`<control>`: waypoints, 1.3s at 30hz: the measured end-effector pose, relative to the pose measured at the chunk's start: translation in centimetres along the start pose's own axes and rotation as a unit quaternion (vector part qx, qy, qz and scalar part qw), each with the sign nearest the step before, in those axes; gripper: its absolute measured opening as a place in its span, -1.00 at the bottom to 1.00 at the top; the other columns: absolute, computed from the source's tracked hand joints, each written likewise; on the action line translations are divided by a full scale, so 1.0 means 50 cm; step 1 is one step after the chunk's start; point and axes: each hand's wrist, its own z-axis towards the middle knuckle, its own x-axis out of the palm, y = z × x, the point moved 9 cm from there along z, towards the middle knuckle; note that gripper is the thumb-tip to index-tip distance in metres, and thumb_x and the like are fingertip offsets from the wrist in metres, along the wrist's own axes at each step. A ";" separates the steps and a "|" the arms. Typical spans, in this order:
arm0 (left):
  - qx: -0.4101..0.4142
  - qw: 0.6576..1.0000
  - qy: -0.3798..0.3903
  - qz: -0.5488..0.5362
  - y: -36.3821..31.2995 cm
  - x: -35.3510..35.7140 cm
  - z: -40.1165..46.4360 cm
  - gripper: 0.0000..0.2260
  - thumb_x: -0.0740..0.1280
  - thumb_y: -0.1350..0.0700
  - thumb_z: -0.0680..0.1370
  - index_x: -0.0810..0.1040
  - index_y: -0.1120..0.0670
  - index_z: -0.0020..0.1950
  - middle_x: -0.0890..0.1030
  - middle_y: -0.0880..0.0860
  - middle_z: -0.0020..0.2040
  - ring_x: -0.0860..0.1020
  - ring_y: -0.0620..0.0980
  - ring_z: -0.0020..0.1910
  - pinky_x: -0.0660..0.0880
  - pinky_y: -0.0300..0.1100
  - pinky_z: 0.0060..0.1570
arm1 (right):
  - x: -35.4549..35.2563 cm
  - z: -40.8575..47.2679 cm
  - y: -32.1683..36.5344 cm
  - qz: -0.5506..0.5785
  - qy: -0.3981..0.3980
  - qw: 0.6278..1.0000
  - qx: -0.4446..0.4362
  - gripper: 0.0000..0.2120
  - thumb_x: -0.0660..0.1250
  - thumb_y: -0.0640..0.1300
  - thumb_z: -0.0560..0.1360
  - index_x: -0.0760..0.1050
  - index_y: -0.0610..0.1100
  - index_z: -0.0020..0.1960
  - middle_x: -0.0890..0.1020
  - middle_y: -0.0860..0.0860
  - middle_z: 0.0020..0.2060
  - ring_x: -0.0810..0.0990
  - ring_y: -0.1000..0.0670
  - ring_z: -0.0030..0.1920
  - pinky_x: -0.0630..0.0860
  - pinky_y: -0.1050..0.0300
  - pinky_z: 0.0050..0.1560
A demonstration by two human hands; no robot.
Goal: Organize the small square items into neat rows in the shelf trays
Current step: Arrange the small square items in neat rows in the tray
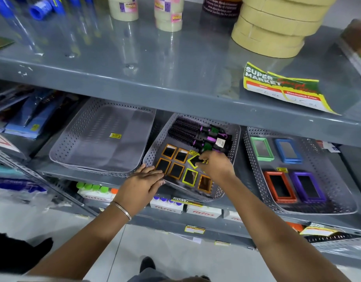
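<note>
Left hand (144, 183) flat, fingers together, pressing the front-left rim of the middle tray (153, 153). Right hand (213, 164) pinches a yellow square frame (194, 160), rotated corner-up like a diamond, behind the rows of orange frames (169, 151).

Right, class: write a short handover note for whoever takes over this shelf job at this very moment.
Left hand rests flat on the front rim of the middle tray. Right hand pinches a yellow framed square, tilted out of line.
Done: four orange squares sit in a neat two-by-two block.
Left: straighten the held square, line up the front yellow square and the orange square.
</note>
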 end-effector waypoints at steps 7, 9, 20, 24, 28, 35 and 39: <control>0.010 1.000 -0.019 0.001 0.000 -0.004 -0.002 -0.75 0.33 0.05 0.52 0.72 0.13 0.06 0.72 0.05 0.05 0.68 0.05 0.08 0.53 0.11 0.22 | 0.013 0.042 0.018 -0.086 0.052 0.995 0.028 -0.69 0.44 0.15 0.50 0.64 0.00 0.14 0.71 -0.01 0.01 0.70 -0.10 0.02 0.60 0.06 -0.04; 0.012 1.000 -0.017 -0.001 -0.002 -0.004 -0.001 -0.76 0.35 0.06 0.51 0.72 0.13 0.06 0.72 0.06 0.05 0.67 0.05 0.08 0.54 0.11 0.21 | 0.019 0.046 0.018 -0.080 0.058 0.995 0.026 -0.71 0.44 0.12 0.51 0.66 -0.01 0.13 0.72 -0.02 0.01 0.71 -0.10 0.01 0.62 0.05 -0.02; 0.009 1.000 -0.020 -0.008 0.001 -0.003 0.000 -0.77 0.37 0.08 0.49 0.72 0.14 0.06 0.72 0.05 0.05 0.67 0.06 0.09 0.53 0.13 0.21 | 0.044 0.051 0.035 -0.040 0.099 0.993 -0.047 -0.84 0.48 -0.13 0.50 0.69 -0.13 0.06 0.73 -0.08 0.03 0.71 -0.07 -0.01 0.65 -0.01 0.12; 0.007 1.000 -0.021 -0.016 0.001 -0.001 0.000 -0.78 0.38 0.09 0.49 0.72 0.14 0.05 0.72 0.05 0.05 0.67 0.06 0.09 0.53 0.14 0.21 | 0.048 0.050 0.043 -0.040 0.103 0.991 -0.077 -0.81 0.46 -0.16 0.52 0.68 -0.13 0.12 0.71 -0.08 0.12 0.70 -0.06 0.06 0.63 0.03 0.17; 0.005 1.000 -0.014 -0.013 0.004 0.002 0.000 -0.77 0.37 0.08 0.50 0.72 0.13 0.06 0.72 0.05 0.06 0.67 0.06 0.10 0.52 0.15 0.22 | 0.047 0.051 0.044 -0.036 0.105 0.991 -0.077 -0.81 0.44 -0.18 0.54 0.68 -0.14 0.14 0.70 -0.08 0.14 0.69 -0.05 0.08 0.61 0.03 0.21; 0.010 1.000 -0.021 -0.007 0.000 -0.002 0.000 -0.83 0.43 0.13 0.50 0.72 0.14 0.05 0.72 0.07 0.04 0.68 0.07 0.08 0.54 0.16 0.19 | 0.048 0.050 0.042 -0.026 0.102 0.992 -0.072 -0.79 0.44 -0.19 0.54 0.67 -0.14 0.17 0.69 -0.07 0.16 0.68 -0.04 0.11 0.58 0.04 0.26; 0.007 1.000 -0.016 -0.005 0.002 -0.002 -0.001 -0.82 0.43 0.12 0.51 0.72 0.14 0.06 0.72 0.07 0.05 0.67 0.07 0.09 0.54 0.16 0.19 | 0.045 0.048 0.044 -0.026 0.108 0.991 -0.069 -0.78 0.42 -0.19 0.55 0.66 -0.13 0.18 0.68 -0.08 0.19 0.68 -0.05 0.11 0.58 0.06 0.24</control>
